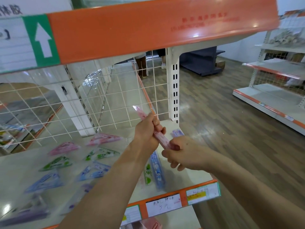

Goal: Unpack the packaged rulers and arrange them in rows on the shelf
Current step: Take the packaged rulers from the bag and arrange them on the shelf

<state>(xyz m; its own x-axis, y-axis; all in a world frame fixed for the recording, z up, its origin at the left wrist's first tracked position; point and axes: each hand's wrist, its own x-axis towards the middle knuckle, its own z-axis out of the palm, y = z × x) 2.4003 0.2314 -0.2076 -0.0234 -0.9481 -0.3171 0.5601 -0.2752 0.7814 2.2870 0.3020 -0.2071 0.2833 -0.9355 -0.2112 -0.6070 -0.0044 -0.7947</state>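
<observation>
While left hand [146, 135] clamps the pink ruler [162, 139] — right hand [183, 154] pinches its end.

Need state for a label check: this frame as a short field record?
left hand: grips pink packaged ruler, upper part
right hand: pinches its lower end
ruler pose: tilted, in the air above the shelf
on shelf: green ruler and blue ruler side by side near the front edge; set squares to their left

Your shelf [19, 167] carries rows of pink, green, blue and purple set squares [56, 163], with two rulers [158, 171] lying near its right end.
</observation>
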